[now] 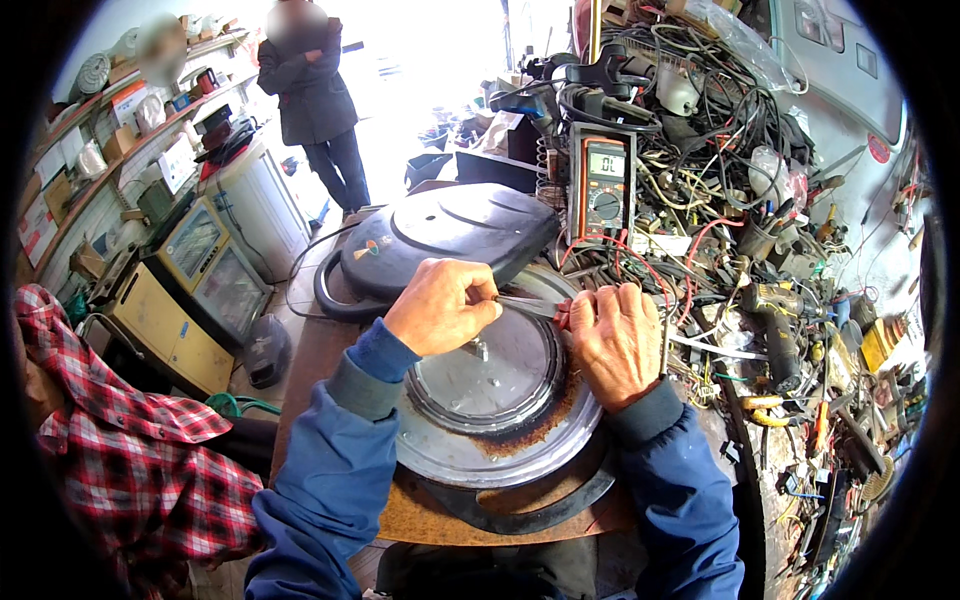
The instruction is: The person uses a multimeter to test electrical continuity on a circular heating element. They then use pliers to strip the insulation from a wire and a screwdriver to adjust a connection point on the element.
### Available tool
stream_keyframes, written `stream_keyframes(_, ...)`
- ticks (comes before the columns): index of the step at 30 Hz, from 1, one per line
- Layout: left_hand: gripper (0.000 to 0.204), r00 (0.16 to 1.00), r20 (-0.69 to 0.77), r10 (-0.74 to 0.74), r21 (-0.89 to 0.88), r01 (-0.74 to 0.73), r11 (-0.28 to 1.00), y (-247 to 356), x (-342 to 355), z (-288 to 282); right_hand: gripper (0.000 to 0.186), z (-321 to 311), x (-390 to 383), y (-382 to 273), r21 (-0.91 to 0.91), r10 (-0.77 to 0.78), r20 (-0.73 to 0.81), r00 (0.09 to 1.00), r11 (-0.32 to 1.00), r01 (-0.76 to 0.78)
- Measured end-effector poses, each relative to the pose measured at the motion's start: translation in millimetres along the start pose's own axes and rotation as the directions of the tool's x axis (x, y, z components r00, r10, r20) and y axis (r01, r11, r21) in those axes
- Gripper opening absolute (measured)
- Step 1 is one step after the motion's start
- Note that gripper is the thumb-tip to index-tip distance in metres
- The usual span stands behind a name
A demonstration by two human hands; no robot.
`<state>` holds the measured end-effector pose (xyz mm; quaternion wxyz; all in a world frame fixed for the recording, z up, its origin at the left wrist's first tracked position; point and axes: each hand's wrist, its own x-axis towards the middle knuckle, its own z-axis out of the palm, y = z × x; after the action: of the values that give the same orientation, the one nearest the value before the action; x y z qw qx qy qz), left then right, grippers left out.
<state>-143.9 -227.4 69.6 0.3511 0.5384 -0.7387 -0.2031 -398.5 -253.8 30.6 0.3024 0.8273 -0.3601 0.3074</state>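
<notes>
My left hand (445,305) is closed in a pinch at the tip of a slim metal tool (530,304). A tiny bit of something may sit between those fingers, too small to make out. My right hand (615,345) is closed round the tool's red grip, most of it hidden by the fingers. Both hands are above a round metal pan (485,455) with a raised inner disc and a rusty brown stain along its right side. It has a black curved handle (530,518) at the near side. A black lid-like cover (450,225) lies behind it.
A multimeter (602,185) stands behind my right hand, with red leads trailing down. Tangled cables (720,125), a cordless drill (775,335) and loose tools crowd the right. A person in checked red (140,440) is at left; another person (310,100) stands beyond the wooden bench (400,515).
</notes>
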Motion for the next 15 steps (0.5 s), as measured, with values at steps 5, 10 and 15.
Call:
stream_keyframes(5, 0.012, 1.0, -0.021, 0.008, 0.053, -0.006, 0.999, -0.3, -0.4, 1.8, 0.018, -1.6, -3.0, -6.9, -0.034, 0.002, -0.02, 1.0, 0.999, -0.002)
stream_keyframes(10, 0.008, 0.999, 0.029, -0.026, 0.03, 0.025, 0.999, 8.0, 0.6, 1.1, 0.011, -28.8, -10.5, 14.6, 0.083, 0.118, -0.05, 0.992, 0.99, -0.114)
stream_keyframes(15, 0.018, 0.994, 0.078, -0.074, 0.003, 0.074, 0.997, 10.4, -12.5, -13.7, 0.009, -44.9, -59.8, 83.6, -0.042, 0.422, 0.308, 0.853, 0.902, -0.431)
